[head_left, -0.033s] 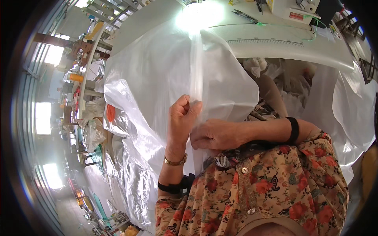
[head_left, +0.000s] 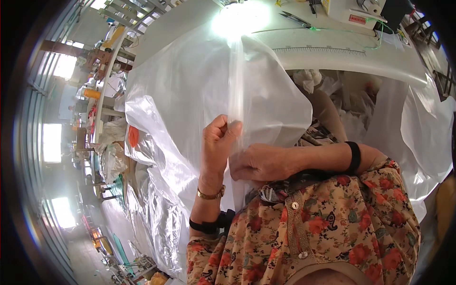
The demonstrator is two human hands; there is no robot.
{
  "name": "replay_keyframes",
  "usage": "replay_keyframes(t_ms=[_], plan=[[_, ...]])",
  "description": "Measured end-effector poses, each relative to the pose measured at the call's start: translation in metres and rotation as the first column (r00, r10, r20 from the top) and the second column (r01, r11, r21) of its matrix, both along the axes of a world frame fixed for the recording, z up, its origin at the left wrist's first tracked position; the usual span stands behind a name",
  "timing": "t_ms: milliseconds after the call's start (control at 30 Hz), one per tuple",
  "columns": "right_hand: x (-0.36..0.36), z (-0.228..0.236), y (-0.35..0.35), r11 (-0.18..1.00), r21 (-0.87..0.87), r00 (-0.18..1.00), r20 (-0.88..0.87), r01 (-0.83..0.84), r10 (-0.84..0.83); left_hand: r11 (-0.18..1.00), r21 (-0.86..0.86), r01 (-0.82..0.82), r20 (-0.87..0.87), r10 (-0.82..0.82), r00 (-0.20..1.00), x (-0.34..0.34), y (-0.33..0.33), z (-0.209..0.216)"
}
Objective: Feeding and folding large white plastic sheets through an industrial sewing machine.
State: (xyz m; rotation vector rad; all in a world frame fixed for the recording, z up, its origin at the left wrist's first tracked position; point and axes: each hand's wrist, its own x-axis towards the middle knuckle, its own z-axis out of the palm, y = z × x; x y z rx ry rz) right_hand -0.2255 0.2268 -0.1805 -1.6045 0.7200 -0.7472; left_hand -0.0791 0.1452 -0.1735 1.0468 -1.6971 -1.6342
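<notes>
A large translucent plastic sheet (head_left: pixel 190 95) drapes over the table edge and down toward my lap. Along its middle, a narrow folded strip (head_left: pixel 236 80) runs from the bright lamp glare toward my hands. My left hand (head_left: pixel 220 137) is closed, pinching this strip between thumb and curled fingers. Just below and to the right, my right hand (head_left: pixel 259 162) is closed with its fingers curled on the same sheet, close to my body. Its fingertips are partly hidden. At the far end, glare hides where the strip meets the machine.
The white table (head_left: pixel 323 54) carries a printed ruler scale along its edge. Thread snips (head_left: pixel 295 19) lie near the back, beside a white machine part (head_left: pixel 354 14) with green thread. More shiny sheeting (head_left: pixel 161 228) hangs at the left. An orange thread cone (head_left: pixel 92 93) stands farther off.
My left hand has shifted very slightly to the left with the strip. My right hand stays where it was.
</notes>
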Motion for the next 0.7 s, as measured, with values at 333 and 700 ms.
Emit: replay_keyframes(t_ms=[333,700], plan=[[-0.026,-0.015,-0.008,0.822,0.158,0.762,0.314,0.547,-0.567,0.99,-0.134,-0.041,0.05,0.048,0.998,0.018,-0.015,0.022],[-0.022,-0.044,-0.026,0.727,-0.489,0.834,0.001,0.482,-0.552,0.826,-0.562,0.037,0.237,0.118,0.964,-0.002,0.001,0.023]])
